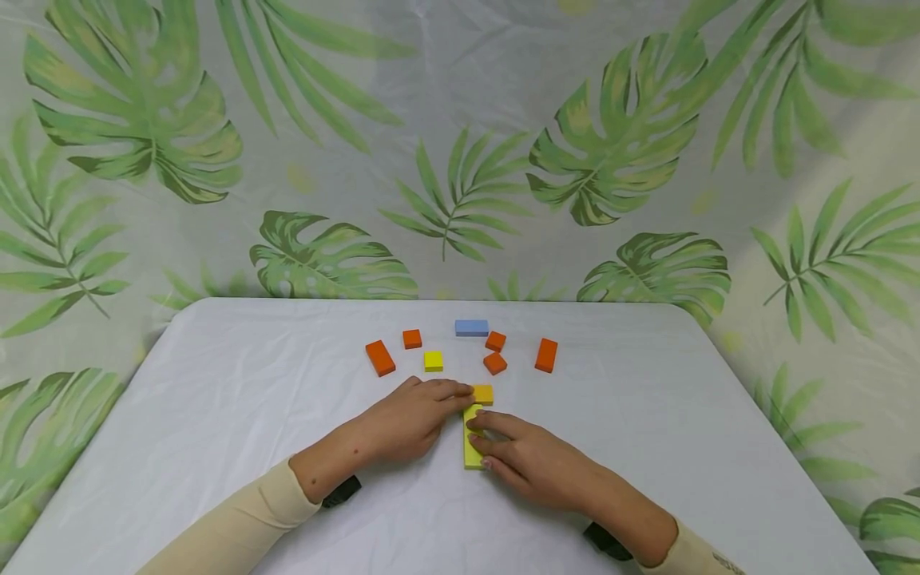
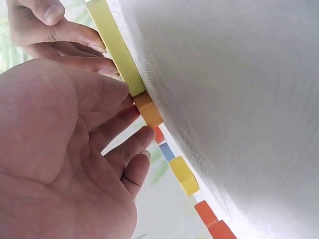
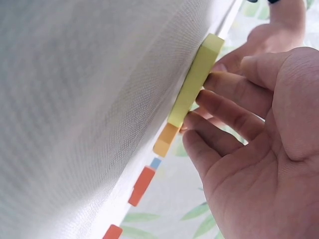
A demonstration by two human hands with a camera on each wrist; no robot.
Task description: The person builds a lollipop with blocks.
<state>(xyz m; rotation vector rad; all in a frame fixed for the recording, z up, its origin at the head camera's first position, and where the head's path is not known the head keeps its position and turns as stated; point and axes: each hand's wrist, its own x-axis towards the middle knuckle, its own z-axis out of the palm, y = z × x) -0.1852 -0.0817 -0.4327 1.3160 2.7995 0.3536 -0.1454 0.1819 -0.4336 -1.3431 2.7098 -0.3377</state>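
A long yellow block (image 1: 471, 459) lies lengthwise in front of the person, with a small orange-yellow block (image 1: 485, 394) at its far end. From the left, the left hand (image 1: 411, 419) reaches over with its fingers extended, the fingertips touching the orange-yellow block (image 2: 148, 110). The right hand (image 1: 535, 461) comes in from the other side. Its loosely bent fingers rest their tips along the long block (image 3: 195, 82), while its thumb stands apart in the right wrist view. Both blocks sit end to end on the white cloth.
Beyond the hands lie a small yellow block (image 1: 433, 361), a blue block (image 1: 471, 328) and several orange-red blocks, including a longer one (image 1: 380, 358) at left and another (image 1: 546, 355) at right. A leaf-patterned curtain (image 1: 460, 160) hangs behind the white-covered table (image 1: 237, 383).
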